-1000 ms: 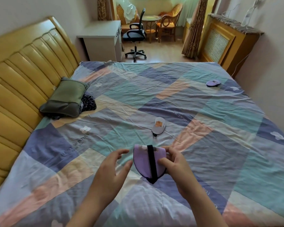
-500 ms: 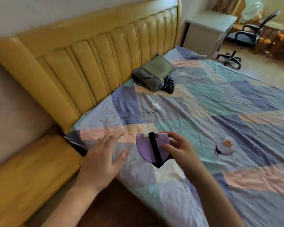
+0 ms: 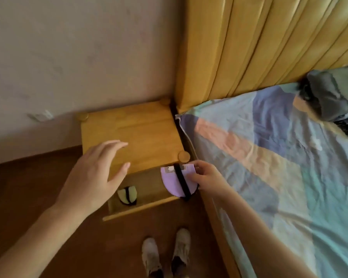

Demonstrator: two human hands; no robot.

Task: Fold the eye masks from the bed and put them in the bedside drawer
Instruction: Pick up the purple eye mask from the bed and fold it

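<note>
Folded purple eye mask was pinched by right hand fingers at frame centre, over the open bedside drawer. Left hand was held flat w/ fingers spread, gripping nothing, above nightstand top. Yellow mask lay in drawer

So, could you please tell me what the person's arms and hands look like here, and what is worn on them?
Both forearms are bare as far as the picture shows, with no sleeve in view. The left hand and the right hand wear no gloves, and I see no rings, watch or bracelet. Nails look short and unpainted.
</note>
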